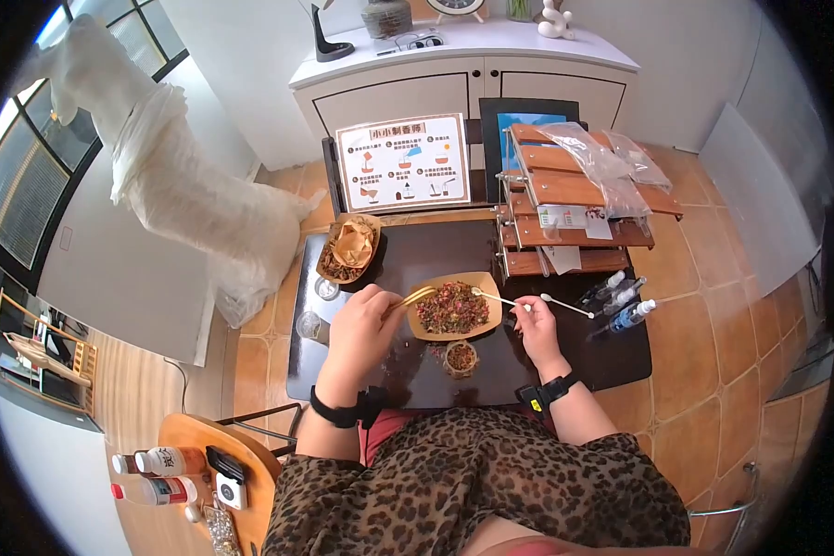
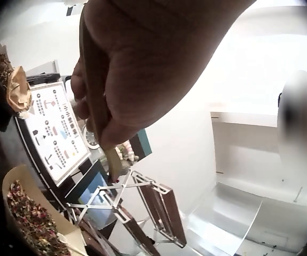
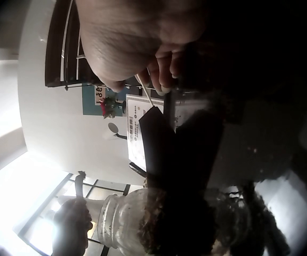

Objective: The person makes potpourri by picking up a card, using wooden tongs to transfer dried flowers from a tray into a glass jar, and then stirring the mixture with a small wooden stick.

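The paper tray sits on the dark table, heaped with dried flower mix. Left of it, the left hand grasps golden tongs, whose tips overlap the tray's left side from the head view; only the left wrist view shows the tool running along the palm, pinched between thumb and fingers. Right of the tray, the right hand pinches a thin white stick that reaches in over the mix. Just in front of the tray, on the person's side, stands a glass jar; the head view looks into its open top, while the right wrist view shows its clear side and dark plant bits within. Beyond the tray, to the left, is a second tray with crumpled paper.
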Demonstrator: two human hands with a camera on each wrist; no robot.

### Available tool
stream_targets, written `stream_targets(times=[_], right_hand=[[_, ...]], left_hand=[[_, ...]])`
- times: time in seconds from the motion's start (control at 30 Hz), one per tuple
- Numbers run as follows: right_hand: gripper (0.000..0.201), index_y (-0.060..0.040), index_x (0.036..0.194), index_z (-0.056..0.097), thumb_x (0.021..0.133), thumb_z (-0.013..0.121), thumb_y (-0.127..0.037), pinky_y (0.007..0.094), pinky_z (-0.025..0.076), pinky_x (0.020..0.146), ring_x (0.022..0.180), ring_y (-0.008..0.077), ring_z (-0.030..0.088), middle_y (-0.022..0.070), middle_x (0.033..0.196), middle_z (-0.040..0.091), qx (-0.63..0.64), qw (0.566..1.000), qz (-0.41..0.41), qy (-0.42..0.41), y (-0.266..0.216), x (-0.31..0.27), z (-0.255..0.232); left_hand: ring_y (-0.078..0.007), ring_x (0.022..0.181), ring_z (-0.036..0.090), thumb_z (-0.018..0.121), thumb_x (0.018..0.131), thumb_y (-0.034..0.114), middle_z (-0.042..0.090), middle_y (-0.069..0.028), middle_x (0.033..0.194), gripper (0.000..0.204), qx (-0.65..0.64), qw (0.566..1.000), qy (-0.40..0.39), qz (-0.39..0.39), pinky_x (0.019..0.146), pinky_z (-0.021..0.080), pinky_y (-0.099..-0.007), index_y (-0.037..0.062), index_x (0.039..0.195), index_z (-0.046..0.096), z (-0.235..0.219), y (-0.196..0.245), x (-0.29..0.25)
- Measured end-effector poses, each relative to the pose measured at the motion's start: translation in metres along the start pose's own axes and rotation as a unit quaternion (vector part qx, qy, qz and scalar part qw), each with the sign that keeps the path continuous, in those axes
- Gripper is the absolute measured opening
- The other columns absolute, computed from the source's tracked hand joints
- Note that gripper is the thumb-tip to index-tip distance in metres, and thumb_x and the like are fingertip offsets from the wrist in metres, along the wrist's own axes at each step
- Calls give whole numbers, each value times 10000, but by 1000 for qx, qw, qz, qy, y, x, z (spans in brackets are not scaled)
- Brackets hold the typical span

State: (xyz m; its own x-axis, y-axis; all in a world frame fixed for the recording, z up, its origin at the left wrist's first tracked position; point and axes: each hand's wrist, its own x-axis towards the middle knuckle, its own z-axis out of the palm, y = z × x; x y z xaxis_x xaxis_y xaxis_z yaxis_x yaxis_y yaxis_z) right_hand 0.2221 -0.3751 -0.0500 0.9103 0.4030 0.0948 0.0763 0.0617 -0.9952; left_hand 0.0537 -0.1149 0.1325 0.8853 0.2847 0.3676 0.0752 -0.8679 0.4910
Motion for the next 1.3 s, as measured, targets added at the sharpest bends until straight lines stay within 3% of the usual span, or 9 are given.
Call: stream_targets(times=[0.23,0.5,0.8,1.0,1.3], right_hand=[[178,-27,1116,606,1005,636,-162,211,474,620,696,53,562,8,869,646,13,1000,8,-3,-2,0,0],[181,-28,1121,605,1006,634,-165,210,470,626,696,52,561,8,868,646,14,1000,11,-4,-1,-1,0],[181,-25,1117,605,1005,636,-165,208,462,619,692,51,557,6,865,647,11,1000,9,-2,-1,-1,0],[176,-24,1112,606,1004,637,-160,206,460,619,687,51,554,3,861,646,11,1000,8,-1,-2,-1,0],[174,-27,1114,606,1001,640,-155,204,466,627,697,52,556,10,877,652,12,1000,18,0,-3,-1,0]], left_hand=[[-280,755,644,755,845,149,624,-76,822,111,-19,997,-43,63,641,521,-377,67,897,700,-15,23,-20],[-317,848,648,708,871,211,620,-87,871,139,-35,980,-179,74,720,546,-422,82,901,668,-3,23,-32],[-324,864,635,710,865,200,602,-93,854,142,16,990,-138,34,723,538,-432,74,913,666,-3,12,-26],[-326,804,638,736,855,204,619,-103,843,148,20,997,-68,25,691,523,-417,75,910,690,11,-2,-18],[-314,901,644,709,840,226,601,-94,871,172,106,991,-87,-10,749,553,-434,70,872,644,64,-41,-5]])
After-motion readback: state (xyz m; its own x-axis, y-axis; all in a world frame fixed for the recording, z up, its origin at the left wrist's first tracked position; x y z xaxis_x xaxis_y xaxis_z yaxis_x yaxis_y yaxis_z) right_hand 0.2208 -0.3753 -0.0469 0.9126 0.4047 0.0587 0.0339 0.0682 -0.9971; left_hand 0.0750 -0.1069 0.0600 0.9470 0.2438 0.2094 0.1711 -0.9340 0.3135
